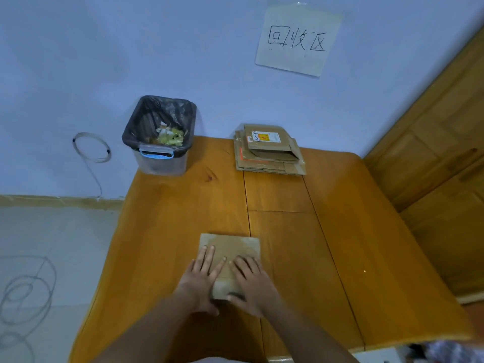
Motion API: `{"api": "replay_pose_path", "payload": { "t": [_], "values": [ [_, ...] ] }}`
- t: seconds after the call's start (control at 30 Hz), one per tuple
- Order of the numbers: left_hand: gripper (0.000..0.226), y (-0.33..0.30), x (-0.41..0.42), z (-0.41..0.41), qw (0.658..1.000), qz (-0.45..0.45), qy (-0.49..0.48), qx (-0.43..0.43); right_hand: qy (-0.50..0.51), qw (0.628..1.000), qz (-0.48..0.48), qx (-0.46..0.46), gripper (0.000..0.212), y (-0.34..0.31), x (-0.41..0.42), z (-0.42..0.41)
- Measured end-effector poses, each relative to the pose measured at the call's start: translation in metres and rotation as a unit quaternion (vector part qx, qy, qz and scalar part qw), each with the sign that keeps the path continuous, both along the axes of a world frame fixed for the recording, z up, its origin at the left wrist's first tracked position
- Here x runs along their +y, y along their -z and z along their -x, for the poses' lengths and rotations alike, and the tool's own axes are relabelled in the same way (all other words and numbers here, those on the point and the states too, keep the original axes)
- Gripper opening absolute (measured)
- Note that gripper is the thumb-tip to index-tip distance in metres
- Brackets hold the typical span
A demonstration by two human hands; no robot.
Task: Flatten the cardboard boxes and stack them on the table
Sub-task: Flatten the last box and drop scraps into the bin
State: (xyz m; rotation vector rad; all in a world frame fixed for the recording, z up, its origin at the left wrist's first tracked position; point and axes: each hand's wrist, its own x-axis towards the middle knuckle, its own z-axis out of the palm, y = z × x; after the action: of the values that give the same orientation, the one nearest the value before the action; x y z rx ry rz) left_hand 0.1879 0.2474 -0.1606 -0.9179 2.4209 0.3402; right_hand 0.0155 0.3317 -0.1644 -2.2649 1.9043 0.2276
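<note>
A flattened brown cardboard box [231,247] lies on the near middle of the wooden table [340,231]. My left hand [201,279] rests palm down on its left half, fingers spread. My right hand [252,281] lies flat on its right half, with the thumb at the box's near edge. Both hands press on the cardboard and cover its near part. A stack of several flattened cardboard boxes [269,150] sits at the far edge of the table, against the wall.
A clear plastic bin [159,137] lined with a black bag and holding scraps stands at the table's far left corner. A handwritten paper sign [297,39] hangs on the wall. A wooden cabinet [440,153] borders the table's right side. Wire coils [23,292] lie on the floor at the left.
</note>
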Motion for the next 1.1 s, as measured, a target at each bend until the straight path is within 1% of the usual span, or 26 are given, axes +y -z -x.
{"api": "replay_pose_path", "payload": {
  "t": [0.1,0.2,0.27,0.33,0.47,0.6,0.73,0.83,0.93,1.1],
  "values": [
    [0.114,0.002,-0.004,-0.001,0.999,-0.017,-0.005,0.032,0.011,1.000,0.011,-0.025,0.065,-0.001,-0.002,0.005],
    [0.093,0.002,-0.012,-0.004,0.997,-0.028,-0.023,0.075,-0.008,0.999,0.036,-0.026,0.049,-0.008,-0.016,0.012],
    [0.076,0.002,-0.017,-0.004,0.991,-0.022,-0.048,0.121,-0.018,0.999,0.022,-0.017,0.047,-0.010,-0.028,0.014],
    [0.066,0.000,-0.022,-0.002,0.982,-0.013,-0.084,0.170,-0.024,1.000,0.004,-0.017,0.053,-0.010,-0.041,0.014],
    [0.078,0.004,-0.033,0.000,0.955,-0.041,-0.191,0.222,-0.033,0.999,-0.026,-0.028,0.072,-0.014,-0.071,0.009],
    [0.083,0.013,-0.036,-0.004,0.916,-0.118,-0.282,0.262,-0.066,0.994,-0.084,-0.010,0.081,-0.019,-0.099,0.004],
    [0.084,0.021,-0.034,-0.004,0.881,-0.174,-0.317,0.304,-0.074,0.984,-0.162,-0.013,0.091,-0.022,-0.117,0.000],
    [0.083,0.025,-0.032,-0.003,0.858,-0.200,-0.332,0.338,-0.057,0.979,-0.192,-0.025,0.097,-0.021,-0.121,-0.002],
    [0.079,0.028,-0.032,-0.003,0.830,-0.208,-0.354,0.377,-0.057,0.979,-0.196,-0.018,0.098,-0.020,-0.124,-0.004],
    [0.076,0.031,-0.029,-0.001,0.793,-0.191,-0.401,0.417,-0.059,0.983,-0.173,-0.019,0.097,-0.022,-0.123,-0.010]
  ]
}}
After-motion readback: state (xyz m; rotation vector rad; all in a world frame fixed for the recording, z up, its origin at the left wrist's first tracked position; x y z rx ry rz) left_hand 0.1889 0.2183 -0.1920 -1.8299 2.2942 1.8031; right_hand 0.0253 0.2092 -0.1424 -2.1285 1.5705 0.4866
